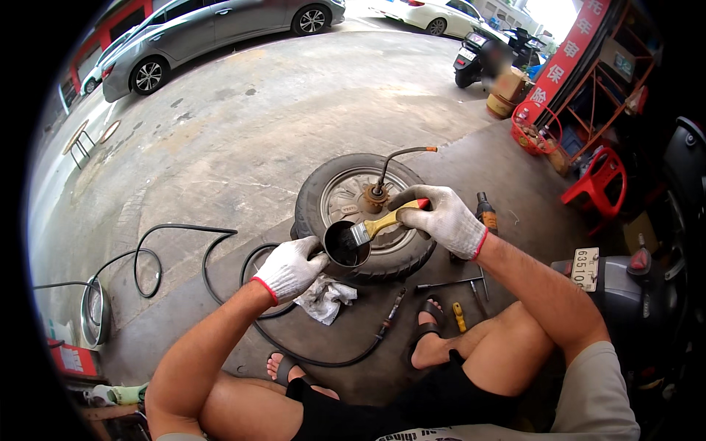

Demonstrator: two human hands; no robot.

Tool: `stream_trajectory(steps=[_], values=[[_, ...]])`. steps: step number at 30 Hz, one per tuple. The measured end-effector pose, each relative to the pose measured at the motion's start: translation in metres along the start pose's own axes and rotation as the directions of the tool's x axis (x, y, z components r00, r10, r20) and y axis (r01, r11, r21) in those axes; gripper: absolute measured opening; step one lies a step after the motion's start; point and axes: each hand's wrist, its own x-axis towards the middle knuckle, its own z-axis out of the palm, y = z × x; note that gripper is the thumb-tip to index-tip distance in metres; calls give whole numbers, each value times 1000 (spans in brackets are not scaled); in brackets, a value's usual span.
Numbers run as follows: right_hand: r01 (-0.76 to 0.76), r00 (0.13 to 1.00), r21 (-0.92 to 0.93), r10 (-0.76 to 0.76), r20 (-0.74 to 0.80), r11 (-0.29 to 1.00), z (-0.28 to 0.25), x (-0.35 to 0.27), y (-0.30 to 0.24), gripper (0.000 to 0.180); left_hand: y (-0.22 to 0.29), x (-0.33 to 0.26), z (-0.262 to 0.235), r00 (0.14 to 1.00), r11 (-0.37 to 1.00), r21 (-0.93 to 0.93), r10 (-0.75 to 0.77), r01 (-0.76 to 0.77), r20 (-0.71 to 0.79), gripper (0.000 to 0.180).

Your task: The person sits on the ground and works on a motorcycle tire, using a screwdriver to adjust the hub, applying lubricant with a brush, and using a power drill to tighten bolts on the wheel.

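My left hand (pixel 293 268), in a white knit glove with a red cuff, is closed on the side of a small round metal can (pixel 340 259) with dark stuff inside. Pinched in my gloved right hand (pixel 445 220) is a paintbrush (pixel 382 223) with a yellow wooden handle and red tip. Its bristle end reaches over the can's rim, the tips low at the opening. Behind both hands a motor-scooter wheel (pixel 331 184) with a black tyre lies flat on the ground. A cable (pixel 384 165) with an orange end rises from its hub.
A black air hose (pixel 323 363) loops across the floor beside a white rag (pixel 323 300). Right of the wheel are an impact wrench (pixel 485 212), a T-shaped wrench (pixel 448 284) and a yellow-handled screwdriver (pixel 459 316). A red stool (pixel 599 184) and parked scooter (pixel 625 279) stand farther right.
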Motion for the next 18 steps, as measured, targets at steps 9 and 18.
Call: stream_trajectory(steps=[9,18], values=[[-172,972,245,123,202,954,4,4,23,31,5,-4,8,998,999,14,50,-51,40,35],[-179,983,531,175,58,829,-15,1,32,27,-21,1,2,999,999,-42,-23,25,36,37]])
